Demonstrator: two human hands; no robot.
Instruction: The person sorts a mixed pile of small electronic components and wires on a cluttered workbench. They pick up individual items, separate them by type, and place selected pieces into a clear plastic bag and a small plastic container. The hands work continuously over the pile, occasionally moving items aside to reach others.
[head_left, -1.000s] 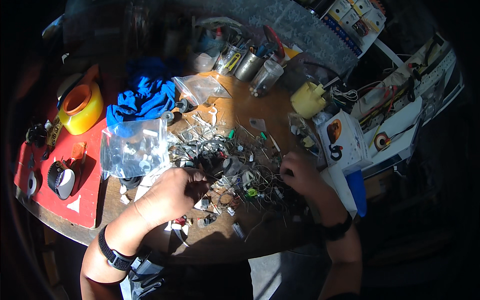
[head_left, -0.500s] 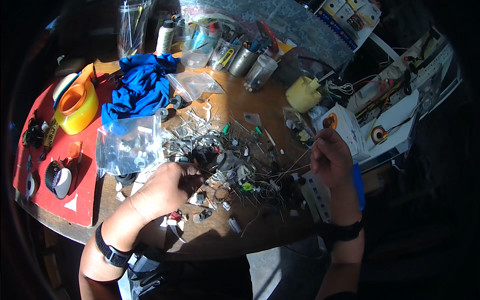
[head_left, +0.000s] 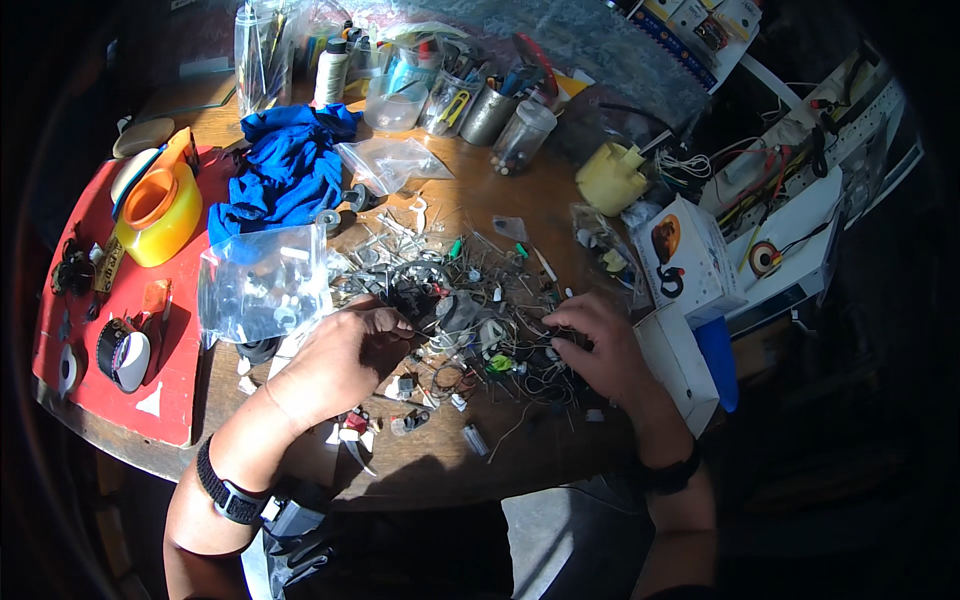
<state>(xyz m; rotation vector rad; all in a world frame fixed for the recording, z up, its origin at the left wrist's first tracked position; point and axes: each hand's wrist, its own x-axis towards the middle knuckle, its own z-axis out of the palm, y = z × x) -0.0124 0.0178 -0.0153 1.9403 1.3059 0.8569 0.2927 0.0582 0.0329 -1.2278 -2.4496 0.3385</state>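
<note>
The right hand (head_left: 598, 345), raised half a second before, had dropped back onto the parts pile (head_left: 470, 310), fingers spread and holding nothing. The left hand (head_left: 345, 355), at the pile's left edge, stayed pinched on a small black part (head_left: 408, 305). Sorting had evidently resumed.

Blue cloth (head_left: 285, 172) — yellow jug (head_left: 158, 212), red mat (head_left: 175, 375).

A round wooden table (head_left: 470, 470) is lit by strong sunlight, with hard shadows cast across it. A red mat (head_left: 180, 390) is laid along its left edge. The surrounding room is lost in darkness.
</note>
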